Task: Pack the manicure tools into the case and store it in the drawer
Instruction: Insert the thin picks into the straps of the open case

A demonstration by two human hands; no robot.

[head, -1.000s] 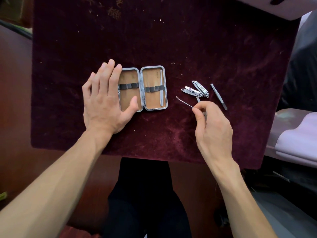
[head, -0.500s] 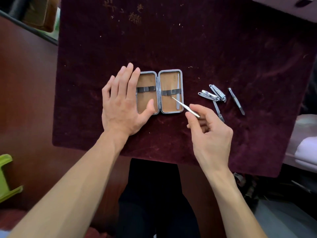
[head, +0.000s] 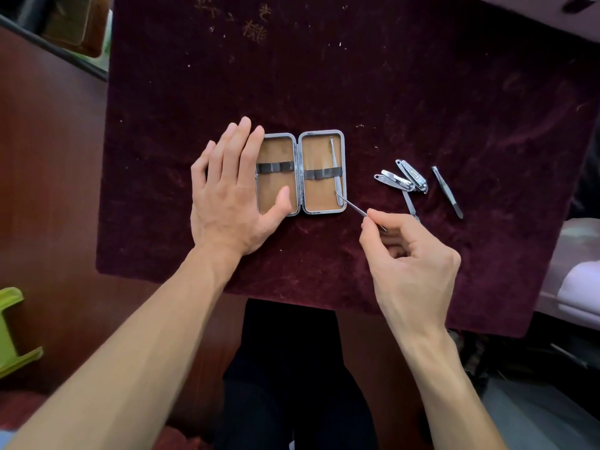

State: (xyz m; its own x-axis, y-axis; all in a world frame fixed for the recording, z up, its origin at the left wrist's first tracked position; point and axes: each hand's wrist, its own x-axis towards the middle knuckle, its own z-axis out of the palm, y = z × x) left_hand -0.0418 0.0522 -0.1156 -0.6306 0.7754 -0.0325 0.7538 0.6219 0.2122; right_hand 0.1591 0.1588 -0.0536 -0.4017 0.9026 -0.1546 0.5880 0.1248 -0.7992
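Observation:
An open metal-rimmed case [head: 319, 134] with a tan lining and dark elastic straps lies flat on the dark red velvet cloth [head: 389, 92]. A slim tool [head: 334, 164] sits under the strap in the right half. My left hand [head: 232, 190] rests flat on the left half, thumb on the lining. My right hand [head: 406, 251] pinches a thin metal pick [head: 352, 206] whose tip reaches the lower right corner of the case. Two nail clippers [head: 404, 178], a file [head: 410, 206] and tweezers [head: 447, 192] lie on the cloth to the right.
The cloth covers a brown wooden table [head: 48, 157]. A green object [head: 11, 332] stands at the left edge. Pale fabric [head: 578, 287] lies at the right edge. A pale box corner [head: 552, 11] shows at the top right. My dark-clothed lap is below the table.
My right hand lifted the thin pick from the cloth near the clippers and carried it left to the case's lower right corner. My left hand stayed on the case.

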